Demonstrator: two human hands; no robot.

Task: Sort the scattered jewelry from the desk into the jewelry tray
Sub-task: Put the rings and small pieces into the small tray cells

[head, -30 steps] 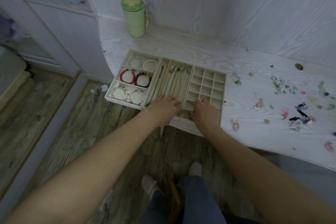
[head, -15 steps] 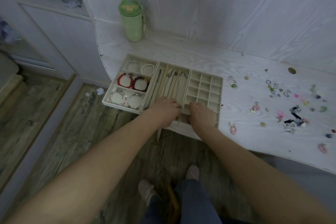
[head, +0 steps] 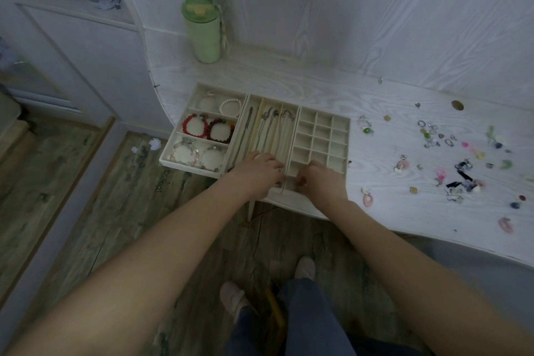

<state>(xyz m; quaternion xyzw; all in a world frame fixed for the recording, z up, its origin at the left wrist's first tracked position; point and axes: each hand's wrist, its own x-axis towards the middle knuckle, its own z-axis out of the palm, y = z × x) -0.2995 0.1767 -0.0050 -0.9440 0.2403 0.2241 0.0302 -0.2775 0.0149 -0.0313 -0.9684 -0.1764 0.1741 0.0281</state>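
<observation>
The jewelry tray sat at the desk's front left corner, overhanging its edge. Both hands rested on its near rim, left hand and right hand curled; any hold was hidden. Scattered jewelry lay well to the right.

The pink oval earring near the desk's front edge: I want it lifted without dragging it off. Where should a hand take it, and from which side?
Pinch the pink oval earring across its oval ring, coming straight down from above. It seems to lie flat on the desk close to the front edge, so a sideways sweep could push it off. The right hand is nearest.
</observation>
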